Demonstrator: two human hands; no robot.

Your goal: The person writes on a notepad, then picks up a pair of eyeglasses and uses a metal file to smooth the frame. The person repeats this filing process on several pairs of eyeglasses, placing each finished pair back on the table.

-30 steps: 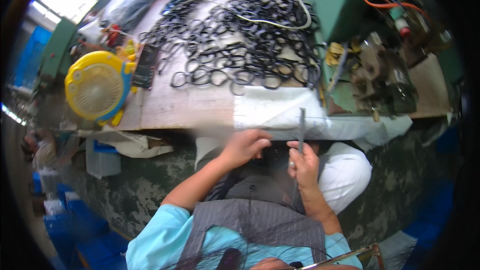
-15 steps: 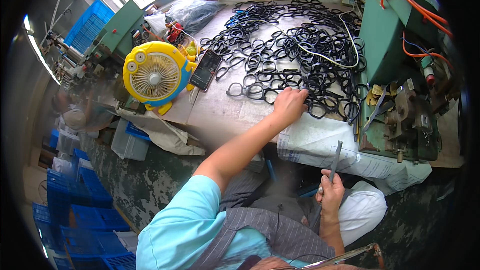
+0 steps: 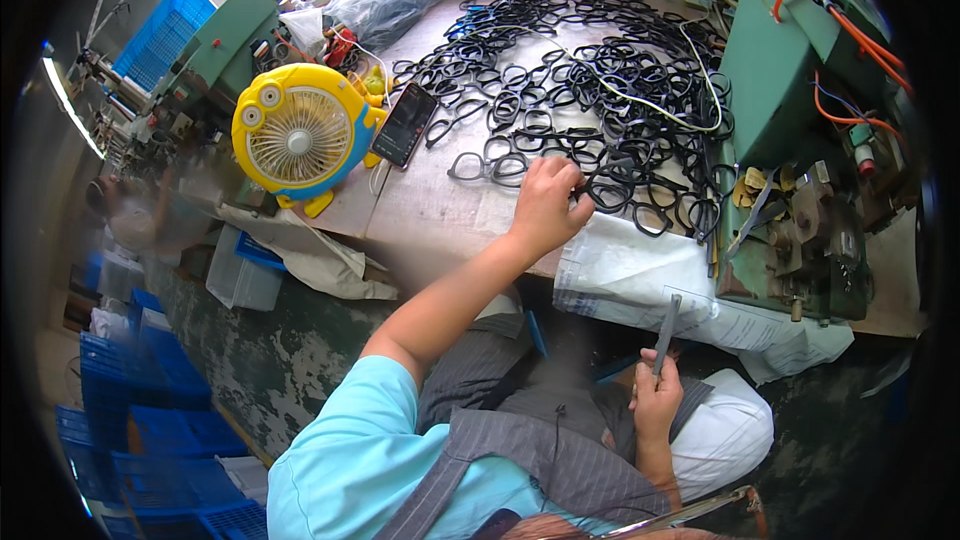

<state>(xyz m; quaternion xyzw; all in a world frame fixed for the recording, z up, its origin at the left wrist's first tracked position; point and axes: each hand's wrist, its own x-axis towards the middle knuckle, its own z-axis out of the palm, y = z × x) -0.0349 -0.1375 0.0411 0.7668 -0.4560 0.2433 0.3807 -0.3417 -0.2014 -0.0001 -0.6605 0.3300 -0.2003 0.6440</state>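
Black eyeglass frames lie in a large tangled pile (image 3: pixel 620 80) on the worktable. My left hand (image 3: pixel 548 208) reaches to the pile's near edge, fingers curled and thumb brought in. Between thumb and fingers it pinches the rim of one black eyeglass frame (image 3: pixel 610 186); its gripped part is mostly hidden by the fingers. A clear-grey eyeglass frame (image 3: pixel 467 167) lies just left of this hand. Lower down, over my lap, my right hand (image 3: pixel 656 402) is closed around a flat grey metal file (image 3: pixel 668 328), which points up towards the table edge.
A yellow and blue fan (image 3: pixel 298 143) and a dark phone (image 3: pixel 404 126) stand left of the pile. A white cable (image 3: pixel 640 118) crosses the frames. Green machines flank the table, the right one (image 3: pixel 775 90) with orange hoses. White sheeting (image 3: pixel 635 268) covers the front edge. Blue crates (image 3: pixel 165 370) stand lower left.
My left hand has drawn back a little to the left and nearer me, its fingers now more curled at a black eyeglass frame. My right hand still holds the file, slightly lower.
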